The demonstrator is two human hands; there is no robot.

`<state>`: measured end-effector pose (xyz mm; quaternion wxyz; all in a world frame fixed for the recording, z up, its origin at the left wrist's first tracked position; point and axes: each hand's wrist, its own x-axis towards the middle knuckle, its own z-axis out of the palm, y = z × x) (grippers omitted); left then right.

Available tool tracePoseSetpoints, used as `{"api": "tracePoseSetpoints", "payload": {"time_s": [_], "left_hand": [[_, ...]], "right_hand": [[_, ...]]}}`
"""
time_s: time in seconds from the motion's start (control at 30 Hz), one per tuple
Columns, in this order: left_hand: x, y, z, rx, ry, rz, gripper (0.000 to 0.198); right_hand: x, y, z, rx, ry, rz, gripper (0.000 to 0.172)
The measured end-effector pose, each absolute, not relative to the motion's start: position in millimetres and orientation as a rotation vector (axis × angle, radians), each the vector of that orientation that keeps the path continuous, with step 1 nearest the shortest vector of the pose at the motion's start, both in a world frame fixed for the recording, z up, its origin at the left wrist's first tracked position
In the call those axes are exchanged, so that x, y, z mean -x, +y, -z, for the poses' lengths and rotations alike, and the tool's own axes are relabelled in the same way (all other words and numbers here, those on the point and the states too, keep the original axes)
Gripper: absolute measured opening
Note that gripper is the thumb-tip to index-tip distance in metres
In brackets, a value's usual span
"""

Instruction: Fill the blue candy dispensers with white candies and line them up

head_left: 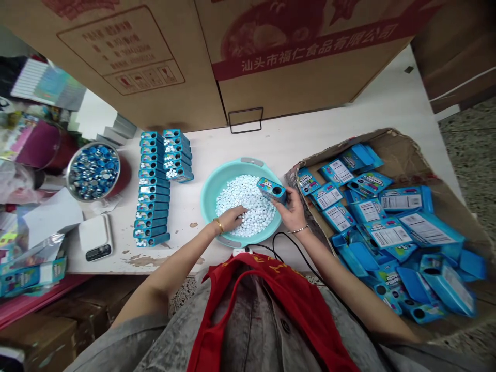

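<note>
Blue box [271,189] is clamped in my right hand [293,212] over the right rim of the teal basin [206,194]; I judge it light, stiff, slick, best pinched by its long sides. My left hand [232,217] lies among the white candies [248,196], fingertips buried, so I cannot tell if it grips any.

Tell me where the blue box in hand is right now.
Head view: the blue box sits in the right hand over the right edge of the teal basin, just left of the cardboard tray.

A white table [387,98] backed by big cardboard cartons [163,57], speckled floor [473,150].
</note>
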<state>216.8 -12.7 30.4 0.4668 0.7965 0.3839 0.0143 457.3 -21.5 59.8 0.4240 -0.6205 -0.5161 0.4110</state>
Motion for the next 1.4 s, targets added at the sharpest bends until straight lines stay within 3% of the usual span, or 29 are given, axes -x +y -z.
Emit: {"api": "tracePoseSetpoints", "payload": {"time_s": [0.27, 0.47, 0.57, 0.63, 0.77, 0.9, 1.17, 1.4], "left_hand": [[-174.2, 12.9, -128.3, -2.076, 0.941, -0.197, 0.032], [-198.0, 33.2, -187.6, -2.36, 1.041, 0.261, 0.03], [-222.6, 31.0, -208.2, -2.455, 1.125, 0.526, 0.039], [-237.0, 25.7, -221.8, -2.513, 1.156, 0.576, 0.041], [-243.7, 20.3, -239.0, -2.596, 1.148, 0.509, 0.025], [-216.9, 34.6, -206.6, -2.539, 1.341, 0.432, 0.026], [-209.7, 39.6, -33.9, -2.322, 1.412, 0.401, 0.035], [-230.6, -1.7, 1.1, -2.179, 1.12, 0.14, 0.044]], "right_hand": [[-451.3, -26.3, -67.0, 1.546, -1.456, -0.931, 0.034], [-437.9, -34.3, -64.7, 1.458, -1.617, -0.928, 0.034], [-431.8, -36.8, -65.0, 1.42, -1.654, -0.928, 0.035], [-429.4, -37.8, -64.5, 1.408, -1.656, -0.935, 0.035], [-429.6, -38.4, -61.7, 1.434, -1.63, -0.95, 0.034], [-435.0, -36.4, -59.8, 1.48, -1.583, -0.906, 0.033], [-449.4, -26.6, -67.9, 1.552, -1.471, -0.886, 0.035], [-455.8, -19.3, -67.2, 1.58, -1.36, -0.876, 0.036]]}}
